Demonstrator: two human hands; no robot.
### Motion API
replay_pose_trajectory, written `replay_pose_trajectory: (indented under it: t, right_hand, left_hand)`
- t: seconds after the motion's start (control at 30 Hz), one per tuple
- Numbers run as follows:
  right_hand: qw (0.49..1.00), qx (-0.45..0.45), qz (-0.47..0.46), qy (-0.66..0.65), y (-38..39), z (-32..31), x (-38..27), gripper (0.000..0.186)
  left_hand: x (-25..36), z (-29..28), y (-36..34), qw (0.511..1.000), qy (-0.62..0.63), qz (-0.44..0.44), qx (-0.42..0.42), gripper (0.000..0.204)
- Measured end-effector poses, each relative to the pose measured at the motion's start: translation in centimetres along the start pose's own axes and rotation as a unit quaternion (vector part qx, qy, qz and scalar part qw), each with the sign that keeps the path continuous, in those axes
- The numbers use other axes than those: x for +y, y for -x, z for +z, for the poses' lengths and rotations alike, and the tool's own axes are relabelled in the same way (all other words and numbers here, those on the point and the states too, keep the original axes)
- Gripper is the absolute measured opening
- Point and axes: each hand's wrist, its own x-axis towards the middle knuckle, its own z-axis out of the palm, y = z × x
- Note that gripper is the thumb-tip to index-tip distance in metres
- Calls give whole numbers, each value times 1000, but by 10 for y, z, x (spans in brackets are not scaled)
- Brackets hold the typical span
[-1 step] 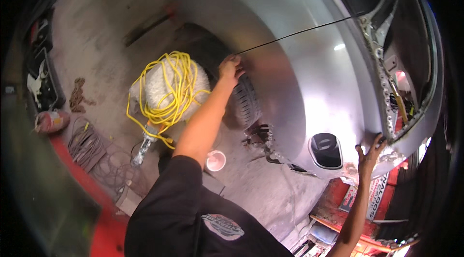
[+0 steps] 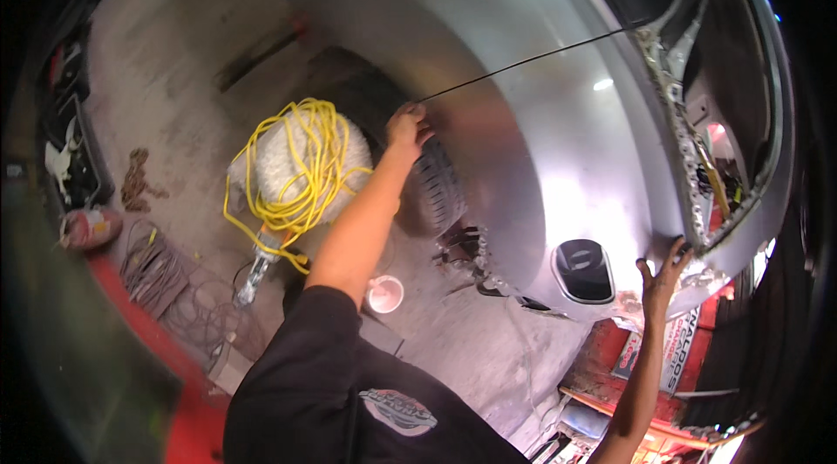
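A silver car's rear side panel (image 2: 523, 133) fills the right of the view. At its wheel arch, by the lower end of the door seam, my left hand (image 2: 407, 126) has its fingers curled at the arch lip. Below that hand shows the tyre (image 2: 438, 194). My right hand (image 2: 664, 274) lies against the car's rear corner with thumb and fingers spread, holding nothing. Beside it are the fuel filler recess (image 2: 585, 270), without a cover, and the rough, bare-metal edge of the rear opening (image 2: 689, 146).
Left of the wheel, a yellow cord (image 2: 305, 167) lies coiled over a pale fuzzy pad, with a power tool (image 2: 257, 268) beneath. A cup of pinkish paste (image 2: 384, 294) stands on the floor. Dark hoses (image 2: 153, 263) and a chain (image 2: 138, 180) lie farther left; a red cart (image 2: 602, 359) stands right.
The view has shifted slightly, so the scene sits a little farther left. Both hands keep about the same places on the car.
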Motion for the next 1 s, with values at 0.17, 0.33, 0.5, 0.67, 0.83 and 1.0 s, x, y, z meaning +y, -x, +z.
replay_pose_trajectory:
  t: [0.17,0.33,0.5,0.67,0.83,1.0]
  right_hand:
    - [1000,10,4,-8,-3,0,-4,113]
    - [999,12,33,-37,-6,-7,-15,116]
    - [998,38,35,-24,-5,-10,-18,117]
    - [997,51,41,-34,-4,-8,-18,116]
    - [996,47,67,-46,13,-1,-8,118]
    - [995,60,68,-41,2,-5,-14,117]
  left_hand:
    - [2,-5,-11,999,-34,-6,-13,51]
    - [11,26,44,985,-158,43,56,52]
    - [-20,22,137,974,-184,61,-121,24]
    - [38,91,289,851,-153,59,-498,12]
    - [139,138,397,591,-61,188,-782,16]
    - [186,142,487,422,176,310,-834,8]
